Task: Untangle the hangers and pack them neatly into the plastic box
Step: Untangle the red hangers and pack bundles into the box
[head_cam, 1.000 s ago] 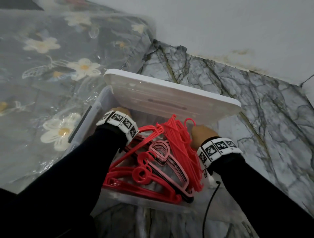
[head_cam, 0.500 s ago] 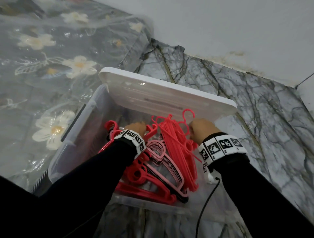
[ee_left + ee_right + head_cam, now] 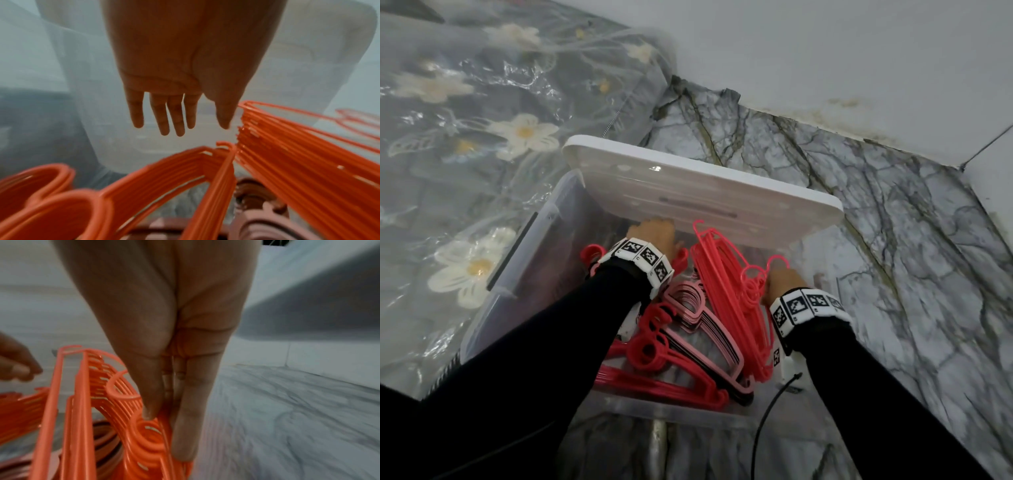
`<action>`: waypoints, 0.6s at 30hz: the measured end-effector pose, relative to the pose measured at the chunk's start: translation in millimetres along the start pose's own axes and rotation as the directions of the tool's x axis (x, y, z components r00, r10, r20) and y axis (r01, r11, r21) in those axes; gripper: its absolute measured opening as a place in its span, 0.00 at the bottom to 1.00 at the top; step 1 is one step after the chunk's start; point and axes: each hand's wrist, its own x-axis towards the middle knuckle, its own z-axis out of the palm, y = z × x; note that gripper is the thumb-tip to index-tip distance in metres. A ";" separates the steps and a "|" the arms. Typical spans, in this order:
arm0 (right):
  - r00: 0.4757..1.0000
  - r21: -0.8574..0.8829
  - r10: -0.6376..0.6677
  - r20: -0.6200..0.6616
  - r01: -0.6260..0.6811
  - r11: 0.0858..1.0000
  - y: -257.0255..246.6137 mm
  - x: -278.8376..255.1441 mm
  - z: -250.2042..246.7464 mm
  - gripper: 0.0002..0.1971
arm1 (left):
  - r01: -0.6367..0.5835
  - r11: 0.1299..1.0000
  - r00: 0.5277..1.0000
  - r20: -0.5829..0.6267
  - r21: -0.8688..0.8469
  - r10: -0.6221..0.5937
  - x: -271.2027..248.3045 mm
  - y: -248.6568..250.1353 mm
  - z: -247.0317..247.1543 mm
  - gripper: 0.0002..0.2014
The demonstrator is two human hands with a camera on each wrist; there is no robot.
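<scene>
Hands work inside the box (image 3: 527,260), a clear plastic tub on the marble-patterned floor (image 3: 893,240). Left hand (image 3: 655,236) reaches to the far end of the box, under the edge of the lid (image 3: 688,195); in the left wrist view its fingers (image 3: 162,113) hang straight and slightly spread, thumb out to the side, holding nothing, above the hangers and short of the far wall. Right hand (image 3: 784,284) sits at the right side of the box, pointing down; in the right wrist view thumb and fingers (image 3: 185,426) are pressed close together and pinch the hook end of the upright stack (image 3: 726,284), a bundle of thin coral-red hangers standing on edge along the right wall, hooks toward the hand. Both forearms wear black sleeves and white bands with black square markers.

A second red bunch (image 3: 664,356) lies flat near the front wall, its round hooks toward the left arm, and a pale pink bunch (image 3: 698,308) rests between it and the upright stack. More red hooks (image 3: 590,253) poke up left of the left wrist. Left forearm covers much of the flat pile.

White lid lies tilted across the far end of the box, roofing that end over. A bedspread (image 3: 482,137) with white flowers, under clear plastic, lies just left of the box. A black cable (image 3: 767,418) hangs from the right wrist over the front right corner
</scene>
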 end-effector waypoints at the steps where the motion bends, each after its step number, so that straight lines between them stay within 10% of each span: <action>1: 1.000 0.001 0.011 0.008 -0.011 1.000 0.8 2.9 4.4 0.06 | -0.020 0.999 1.000 -0.021 -0.044 0.019 1.0 6.1 -3.8 0.20; 18: 0.986 0.178 -0.025 0.167 -0.006 0.984 11.8 24.9 56.7 0.62 | 0.030 0.970 0.976 0.218 -0.242 0.024 -10.1 65.6 2.2 0.16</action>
